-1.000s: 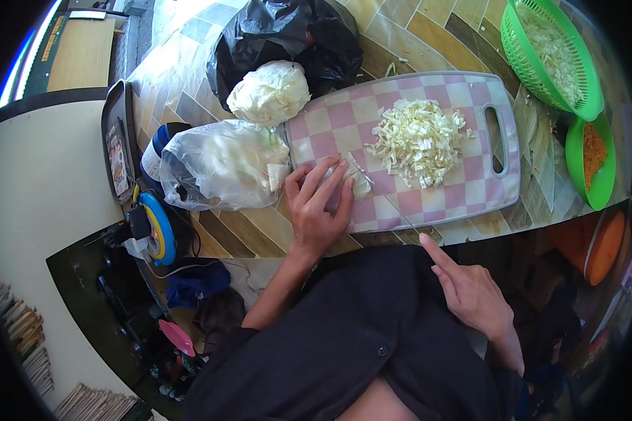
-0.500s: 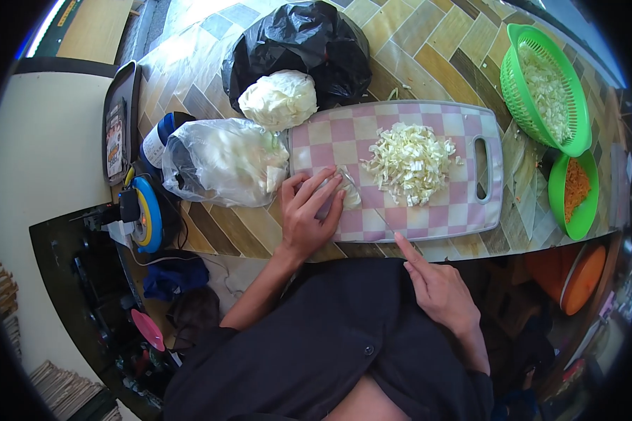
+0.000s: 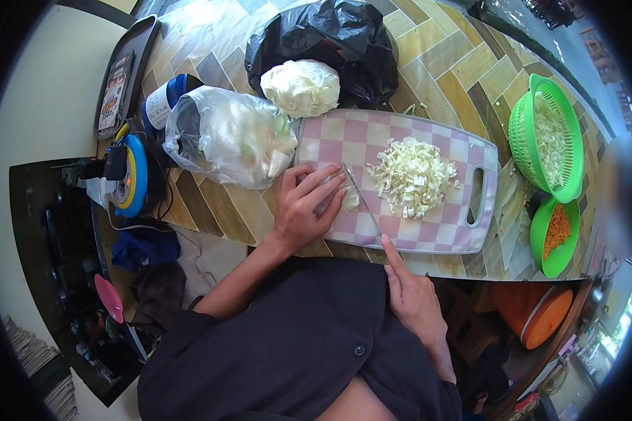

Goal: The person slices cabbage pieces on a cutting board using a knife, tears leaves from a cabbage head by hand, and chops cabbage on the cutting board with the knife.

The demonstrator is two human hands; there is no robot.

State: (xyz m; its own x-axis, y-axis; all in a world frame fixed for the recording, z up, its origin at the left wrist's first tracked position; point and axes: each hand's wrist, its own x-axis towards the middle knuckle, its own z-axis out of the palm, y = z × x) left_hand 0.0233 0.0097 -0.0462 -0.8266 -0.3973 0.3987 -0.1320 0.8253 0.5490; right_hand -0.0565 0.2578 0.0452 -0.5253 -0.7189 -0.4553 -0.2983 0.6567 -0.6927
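My left hand [image 3: 305, 203] presses a small piece of cabbage [image 3: 350, 197] down on a pink and white checkered cutting board [image 3: 372, 237], its fingers bent over the piece. In my right hand [image 3: 416, 305] is a knife [image 3: 366, 202], the index finger stretched along it and the handle hidden in the palm. The thin blade lies against the right side of the cabbage piece. Right of the blade, a pile of chopped cabbage [image 3: 414, 177] sits on the board. A whole pale cabbage [image 3: 300, 88] rests just beyond the board's far left corner.
Left of the board lies a clear plastic bag [image 3: 232, 140] of cabbage, with a black plastic bag [image 3: 323, 42] behind. At right stand a green colander [image 3: 523, 133] of shredded cabbage and a green bowl [image 3: 538, 245] of orange shreds. A blue and yellow cord reel [image 3: 135, 175] is at far left.
The camera view has turned, shifting the whole scene. My right hand has moved slightly left relative to the board, and the knife blade stands closer against the cabbage piece. My left hand keeps its hold.
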